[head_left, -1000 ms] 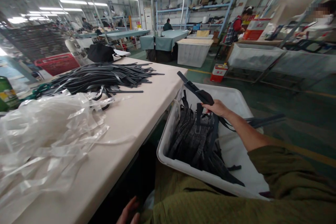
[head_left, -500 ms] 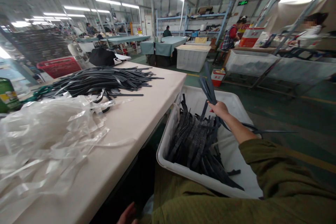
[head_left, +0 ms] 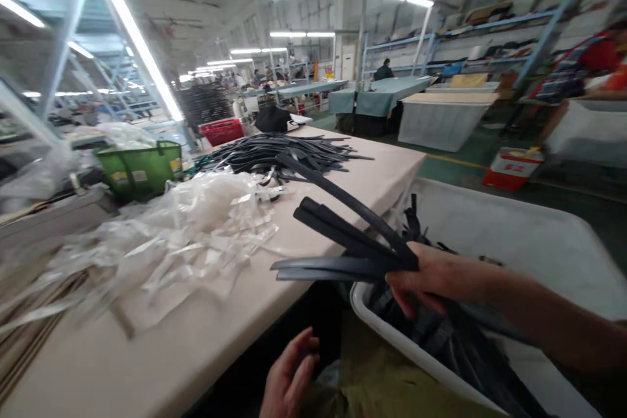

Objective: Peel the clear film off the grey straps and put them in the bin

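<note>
In my right hand (head_left: 424, 277) is a bundle of dark grey straps (head_left: 343, 228), gripped near its middle. Their free ends fan out to the left over the table edge, and the other ends trail down over the white bin (head_left: 533, 209). More dark straps (head_left: 416, 222) lie inside that bin, partly hidden by my hand and arm. Low in the view, beside the table edge, my left hand (head_left: 291, 372) holds nothing, with its fingers curved and apart. A long pile of similar straps (head_left: 274, 151) rests on the table's far part.
The pale table (head_left: 206, 346) carries a heap of clear plastic strips (head_left: 206, 215). A green bag (head_left: 142, 170), a red basket (head_left: 220, 132) and a black bag (head_left: 272, 119) stand farther back. On the floor are a red-and-white box (head_left: 512, 168) and another white bin (head_left: 445, 121).
My right hand has brought the straps from above the bin leftward and closer, toward the table edge. My left hand has risen further into view. The camera has turned left.
</note>
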Demonstrator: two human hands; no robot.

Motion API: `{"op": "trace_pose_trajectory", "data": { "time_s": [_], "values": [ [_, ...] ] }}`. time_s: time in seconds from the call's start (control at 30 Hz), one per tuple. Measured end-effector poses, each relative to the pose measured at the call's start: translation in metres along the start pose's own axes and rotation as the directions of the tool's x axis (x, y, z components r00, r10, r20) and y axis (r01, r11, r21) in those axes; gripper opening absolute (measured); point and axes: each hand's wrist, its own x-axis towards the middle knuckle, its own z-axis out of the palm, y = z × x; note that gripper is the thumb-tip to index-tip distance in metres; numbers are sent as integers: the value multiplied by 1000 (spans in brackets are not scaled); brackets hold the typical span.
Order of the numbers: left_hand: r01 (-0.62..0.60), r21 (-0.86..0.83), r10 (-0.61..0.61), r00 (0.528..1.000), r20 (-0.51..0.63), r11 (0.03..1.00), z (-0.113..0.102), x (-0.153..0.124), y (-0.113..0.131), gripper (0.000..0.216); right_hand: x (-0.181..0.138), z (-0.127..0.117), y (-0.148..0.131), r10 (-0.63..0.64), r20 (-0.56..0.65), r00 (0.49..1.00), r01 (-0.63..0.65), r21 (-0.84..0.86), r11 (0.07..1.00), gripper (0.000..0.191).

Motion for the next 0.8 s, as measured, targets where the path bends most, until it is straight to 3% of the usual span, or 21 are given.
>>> {"op": "trace_pose_trajectory", "data": {
  "time_s": [0.07,0.13,0.27,0.43,0.57,0.67,0.8],
  "values": [
    [-37,-178,34,999,-15,983,2,-3,28,59,33,35,4,-26,140,990,12,98,995,66],
    [-72,-349,31,992,-123,934,-2,-5,49,56,62,66,14,-41,210,977,10,144,990,66],
    [-109,-548,-134,914,-383,829,-20,-10,58,51,95,104,34,-12,245,970,-22,137,990,65],
    [-132,-373,-84,856,-510,918,-26,-13,50,37,115,123,34,-30,340,940,-8,110,994,57],
    [-118,-135,43,888,-458,984,-20,-13,52,25,131,142,21,-117,288,950,118,13,993,40],
    [-104,-56,70,899,-431,993,-17,-13,49,23,137,153,19,-197,212,957,209,-38,977,36],
    [-65,-117,15,924,-382,991,-22,-12,53,31,132,146,27,-104,144,984,96,63,993,55]
  ]
}}
